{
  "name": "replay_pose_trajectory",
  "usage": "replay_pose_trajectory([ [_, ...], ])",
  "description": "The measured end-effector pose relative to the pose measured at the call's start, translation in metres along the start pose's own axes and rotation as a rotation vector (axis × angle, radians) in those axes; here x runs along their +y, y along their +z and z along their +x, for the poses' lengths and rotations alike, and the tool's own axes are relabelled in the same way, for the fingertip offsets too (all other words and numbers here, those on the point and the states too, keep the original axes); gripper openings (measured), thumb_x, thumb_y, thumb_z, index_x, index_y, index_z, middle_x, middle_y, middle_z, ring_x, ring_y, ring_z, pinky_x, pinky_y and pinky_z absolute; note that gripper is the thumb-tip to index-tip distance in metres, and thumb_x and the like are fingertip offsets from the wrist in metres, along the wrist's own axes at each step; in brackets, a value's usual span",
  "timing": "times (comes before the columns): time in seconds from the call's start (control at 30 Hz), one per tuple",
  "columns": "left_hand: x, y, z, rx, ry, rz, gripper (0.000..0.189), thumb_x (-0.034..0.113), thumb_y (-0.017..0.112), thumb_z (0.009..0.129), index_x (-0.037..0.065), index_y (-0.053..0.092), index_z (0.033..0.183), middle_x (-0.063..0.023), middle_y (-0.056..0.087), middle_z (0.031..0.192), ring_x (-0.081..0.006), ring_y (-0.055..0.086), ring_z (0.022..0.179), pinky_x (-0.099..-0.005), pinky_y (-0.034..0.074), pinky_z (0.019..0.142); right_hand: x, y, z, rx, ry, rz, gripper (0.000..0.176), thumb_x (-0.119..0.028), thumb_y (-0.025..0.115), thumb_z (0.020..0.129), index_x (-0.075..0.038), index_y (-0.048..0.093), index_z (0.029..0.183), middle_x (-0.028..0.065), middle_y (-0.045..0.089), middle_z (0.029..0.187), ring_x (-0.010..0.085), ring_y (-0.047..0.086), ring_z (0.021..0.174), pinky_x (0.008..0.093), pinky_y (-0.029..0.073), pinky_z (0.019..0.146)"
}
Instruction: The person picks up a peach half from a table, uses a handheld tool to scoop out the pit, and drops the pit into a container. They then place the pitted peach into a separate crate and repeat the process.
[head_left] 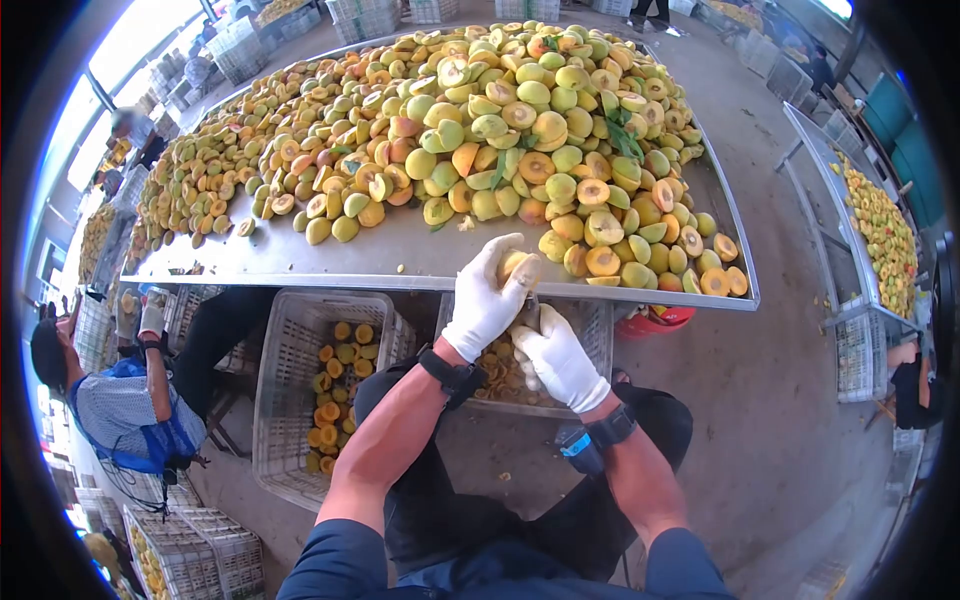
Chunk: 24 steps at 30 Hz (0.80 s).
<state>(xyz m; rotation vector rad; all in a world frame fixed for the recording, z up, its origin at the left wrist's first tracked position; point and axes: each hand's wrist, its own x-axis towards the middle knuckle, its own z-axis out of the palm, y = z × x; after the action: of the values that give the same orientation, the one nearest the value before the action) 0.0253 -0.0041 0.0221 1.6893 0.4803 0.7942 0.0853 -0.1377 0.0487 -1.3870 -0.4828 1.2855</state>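
Note:
My left hand (488,298), in a white glove, is closed around a peach half (517,266) just in front of the table's near edge. Below and to its right, my right hand (562,358), also gloved, grips a small hand tool (530,313) with a dark metallic part; its exact kind is mostly hidden by the fingers. The two hands nearly meet at the fruit. Beneath them stands a pale crate (598,335) with cut yellowish pieces (503,372) inside. Beyond the hands, a large heap of halved yellow-green peaches (480,130) covers much of the metal table (400,250).
Left of my knees is a white crate (275,400) holding hollowed peach halves (340,385). A red container (655,322) sits under the table's right side. A co-worker (140,400) sits at left. Another fruit table (830,210) stands at right, with stacked crates (195,555) lower left.

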Motion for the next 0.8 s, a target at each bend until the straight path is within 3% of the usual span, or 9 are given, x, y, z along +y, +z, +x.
replay_pose_trajectory([
  [0.07, 0.0, -0.003, 0.004, 0.048, 0.025, 0.117, 0.035, 0.024, 0.064, 0.096, -0.002, 0.061, 0.12, -0.0071, 0.067, 0.102, -0.0111, 0.061, 0.091, -0.0263, 0.051, 0.082, 0.002, 0.002, 0.003, -0.002, 0.029, -0.057, 0.011, -0.014, 0.056, 0.094, -0.008, 0.048, 0.098, -0.0001, 0.049, 0.072, 0.0082, 0.047, 0.053, 0.0263, 0.042, 0.047],
  [0.17, -0.002, -0.007, 0.012, 0.039, -0.338, -0.434, 0.019, 0.013, 0.062, 0.091, -0.004, 0.069, 0.096, -0.0116, 0.069, 0.077, -0.016, 0.063, 0.065, -0.0261, 0.052, 0.062, 0.033, 0.005, 0.019, 0.184, -0.399, -0.571, 0.015, -0.007, 0.06, 0.089, 0.0, 0.05, 0.098, 0.0129, 0.054, 0.076, 0.0264, 0.057, 0.071, 0.0376, 0.049, 0.07],
  [0.27, -0.003, -0.006, 0.01, 0.131, -0.573, -0.622, 0.019, 0.014, 0.063, 0.089, -0.004, 0.069, 0.091, -0.0125, 0.069, 0.078, -0.0169, 0.063, 0.061, -0.0271, 0.051, 0.058, 0.044, 0.008, 0.026, 0.21, -0.479, -0.599, 0.018, -0.007, 0.06, 0.088, 0.0, 0.051, 0.102, 0.0165, 0.056, 0.079, 0.0309, 0.056, 0.071, 0.038, 0.049, 0.072],
  [0.43, 0.0, -0.007, 0.007, 0.196, -0.437, -0.523, 0.019, 0.014, 0.064, 0.088, -0.005, 0.068, 0.086, -0.0101, 0.067, 0.075, -0.0171, 0.062, 0.063, -0.0277, 0.05, 0.057, 0.044, 0.004, 0.032, 0.104, -0.439, -0.486, 0.022, -0.007, 0.06, 0.087, 0.002, 0.051, 0.105, 0.0215, 0.061, 0.086, 0.0363, 0.061, 0.081, 0.0393, 0.05, 0.076],
  [0.5, 0.005, -0.006, 0.006, 0.213, -0.257, -0.362, 0.018, 0.013, 0.063, 0.086, -0.005, 0.068, 0.087, -0.0104, 0.067, 0.075, -0.0179, 0.062, 0.062, -0.0282, 0.049, 0.055, 0.039, 0.003, 0.03, 0.027, -0.395, -0.38, 0.022, -0.007, 0.06, 0.087, 0.002, 0.051, 0.104, 0.0235, 0.062, 0.089, 0.0387, 0.062, 0.085, 0.0403, 0.05, 0.077],
  [0.57, 0.004, -0.011, 0.008, 0.149, -0.388, -0.473, 0.019, 0.014, 0.064, 0.086, -0.004, 0.068, 0.087, -0.0108, 0.067, 0.075, -0.0185, 0.063, 0.061, -0.0274, 0.049, 0.056, 0.032, 0.001, 0.026, 0.099, -0.517, -0.613, 0.022, -0.008, 0.059, 0.086, 0.003, 0.051, 0.103, 0.031, 0.064, 0.089, 0.0497, 0.061, 0.091, 0.0488, 0.051, 0.075],
  [0.63, 0.002, -0.019, 0.011, 0.042, -0.624, -0.567, 0.021, 0.016, 0.067, 0.084, -0.004, 0.069, 0.087, -0.0106, 0.068, 0.075, -0.0186, 0.063, 0.062, -0.0262, 0.048, 0.057, 0.032, 0.003, 0.024, 0.131, -0.452, -0.694, 0.022, -0.008, 0.061, 0.086, 0.003, 0.051, 0.102, 0.0279, 0.062, 0.088, 0.0433, 0.061, 0.087, 0.0445, 0.05, 0.077],
  [0.67, 0.0, -0.019, 0.01, 0.043, -0.628, -0.565, 0.021, 0.016, 0.067, 0.084, -0.004, 0.069, 0.087, -0.0106, 0.068, 0.075, -0.0186, 0.063, 0.062, -0.0262, 0.048, 0.057, 0.034, 0.004, 0.023, 0.159, -0.383, -0.779, 0.022, -0.008, 0.063, 0.086, 0.003, 0.05, 0.1, 0.0249, 0.059, 0.086, 0.0369, 0.061, 0.082, 0.0402, 0.049, 0.078],
  [0.8, -0.005, -0.012, 0.006, 0.129, -0.502, -0.427, 0.019, 0.015, 0.067, 0.086, -0.004, 0.068, 0.087, -0.0075, 0.066, 0.072, -0.0139, 0.06, 0.06, -0.0254, 0.046, 0.054, 0.049, -0.001, 0.033, 0.132, -0.469, -0.681, 0.023, -0.008, 0.062, 0.086, 0.004, 0.05, 0.102, 0.0221, 0.061, 0.082, 0.0353, 0.061, 0.076, 0.0425, 0.05, 0.076],
])
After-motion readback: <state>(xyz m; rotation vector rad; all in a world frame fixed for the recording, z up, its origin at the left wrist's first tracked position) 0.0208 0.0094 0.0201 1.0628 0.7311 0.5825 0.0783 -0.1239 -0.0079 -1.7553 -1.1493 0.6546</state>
